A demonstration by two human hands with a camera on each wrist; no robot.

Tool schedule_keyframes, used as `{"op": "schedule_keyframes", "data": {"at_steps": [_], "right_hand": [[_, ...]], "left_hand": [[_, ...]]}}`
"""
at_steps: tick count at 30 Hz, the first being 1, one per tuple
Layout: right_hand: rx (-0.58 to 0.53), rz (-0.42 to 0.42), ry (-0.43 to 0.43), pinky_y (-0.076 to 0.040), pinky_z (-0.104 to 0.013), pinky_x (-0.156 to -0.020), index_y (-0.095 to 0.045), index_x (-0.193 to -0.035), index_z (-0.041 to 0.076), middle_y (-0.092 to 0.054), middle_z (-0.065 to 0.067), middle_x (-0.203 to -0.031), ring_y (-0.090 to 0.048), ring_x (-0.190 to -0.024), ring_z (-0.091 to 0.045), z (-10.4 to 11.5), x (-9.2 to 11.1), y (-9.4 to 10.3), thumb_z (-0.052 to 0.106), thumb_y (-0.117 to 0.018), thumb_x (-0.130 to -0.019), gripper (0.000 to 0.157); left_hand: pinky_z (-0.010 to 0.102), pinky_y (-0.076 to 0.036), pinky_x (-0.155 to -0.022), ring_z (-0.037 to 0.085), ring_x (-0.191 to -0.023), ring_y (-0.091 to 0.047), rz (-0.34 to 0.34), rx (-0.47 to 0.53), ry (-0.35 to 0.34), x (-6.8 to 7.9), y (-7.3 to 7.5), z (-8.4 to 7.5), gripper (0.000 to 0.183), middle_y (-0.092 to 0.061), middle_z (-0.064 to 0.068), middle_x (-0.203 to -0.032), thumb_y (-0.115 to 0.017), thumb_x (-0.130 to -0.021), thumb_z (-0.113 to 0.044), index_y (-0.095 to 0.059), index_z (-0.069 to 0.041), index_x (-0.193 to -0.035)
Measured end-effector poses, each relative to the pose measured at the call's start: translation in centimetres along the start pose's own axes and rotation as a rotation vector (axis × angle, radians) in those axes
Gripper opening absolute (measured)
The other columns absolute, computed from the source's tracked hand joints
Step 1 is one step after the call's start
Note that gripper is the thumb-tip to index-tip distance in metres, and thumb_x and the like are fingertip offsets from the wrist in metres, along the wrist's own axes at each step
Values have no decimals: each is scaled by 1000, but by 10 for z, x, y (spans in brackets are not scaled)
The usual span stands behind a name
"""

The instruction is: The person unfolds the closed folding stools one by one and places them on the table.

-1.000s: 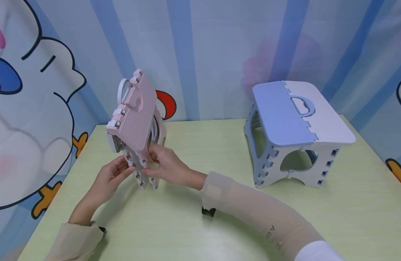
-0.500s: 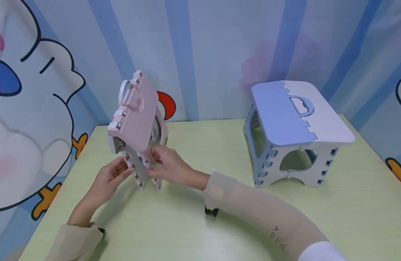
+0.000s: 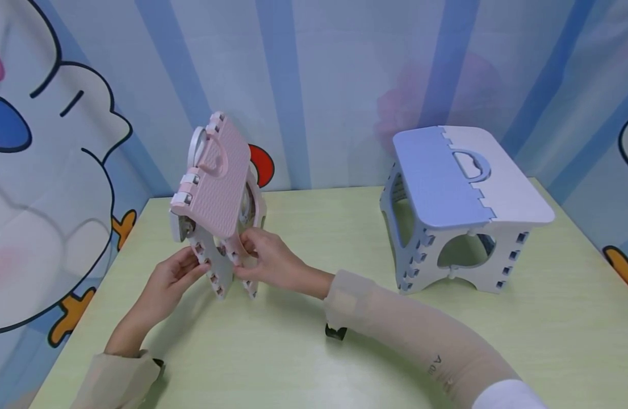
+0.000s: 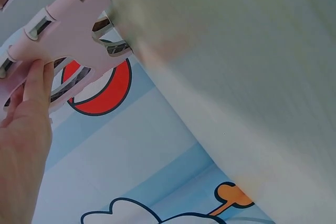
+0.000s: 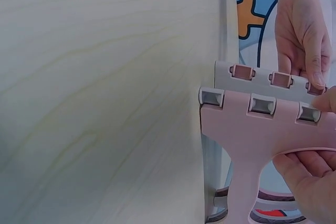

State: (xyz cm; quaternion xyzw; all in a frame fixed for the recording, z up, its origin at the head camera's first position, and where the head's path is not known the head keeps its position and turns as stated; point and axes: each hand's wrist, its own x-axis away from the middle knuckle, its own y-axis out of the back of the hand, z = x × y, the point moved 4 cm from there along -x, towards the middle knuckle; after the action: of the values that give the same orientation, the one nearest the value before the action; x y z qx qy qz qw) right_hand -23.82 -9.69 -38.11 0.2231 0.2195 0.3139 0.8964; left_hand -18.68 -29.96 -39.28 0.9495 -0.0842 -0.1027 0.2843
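Note:
A pink and white folding stool (image 3: pixel 219 193) stands partly unfolded at the left of the table, its top peaked and its ring handles raised. My left hand (image 3: pixel 166 284) grips the left leg panel near its lower front edge, with the thumb on the front side. The right leg panel (image 5: pixel 247 129) is pinched by my right hand (image 3: pixel 273 261), whose fingers go through the cut-out and whose thumb lies on the hinge edge. A narrow gap shows between the two panels. In the left wrist view, fingers (image 4: pixel 37 82) lie against the pink panel's outer face.
A blue and white folding stool (image 3: pixel 447 182) stands fully unfolded at the right of the light green table (image 3: pixel 334 227). Behind the table hangs a striped cartoon curtain (image 3: pixel 334 85), close to the pink stool's back.
My right hand has moved slightly right with the right leg panel, so the gap between the panels is wider. My left hand stays nearly still on the left panel.

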Motion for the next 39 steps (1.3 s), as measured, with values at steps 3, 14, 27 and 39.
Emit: {"op": "schedule_keyframes", "data": {"at_steps": [3, 14, 27, 39], "right_hand": [[1, -2, 2, -53, -23, -81, -56, -114, 3, -60, -4, -108, -58, -96, -14, 0, 2, 1, 10, -77, -88, 34], [-18, 6, -3, -55, -35, -84, -56, -110, 4, -59, -4, -106, -59, -97, -19, -2, 5, 5, 10, -77, -87, 31], [-25, 10, 15, -55, -37, -83, -56, -110, 3, -61, -4, -107, -61, -97, -20, -3, 7, 7, 9, -77, -87, 32], [-24, 21, 0, -55, -30, -80, -57, -110, 4, -64, -3, -104, -61, -93, -15, -4, 8, 14, 9, -77, -86, 32]], "left_hand": [[14, -47, -89, 35, -121, -58, 1, 0, -5, 0, 0, 0, 49, -57, 22, -137, -57, -102, -13, -43, 3, -146], [14, -47, -89, 21, -119, -60, 5, -5, -10, 1, 0, 2, 49, -56, 22, -137, -57, -103, -16, -43, 3, -146], [13, -47, -88, -9, -110, -55, -4, -18, -36, 2, 2, 4, 48, -57, 24, -135, -57, -103, -14, -44, 5, -145], [13, -48, -87, -6, -110, -56, -1, -3, -48, 1, -1, -1, 47, -58, 25, -134, -58, -102, -9, -45, 4, -145]]}}
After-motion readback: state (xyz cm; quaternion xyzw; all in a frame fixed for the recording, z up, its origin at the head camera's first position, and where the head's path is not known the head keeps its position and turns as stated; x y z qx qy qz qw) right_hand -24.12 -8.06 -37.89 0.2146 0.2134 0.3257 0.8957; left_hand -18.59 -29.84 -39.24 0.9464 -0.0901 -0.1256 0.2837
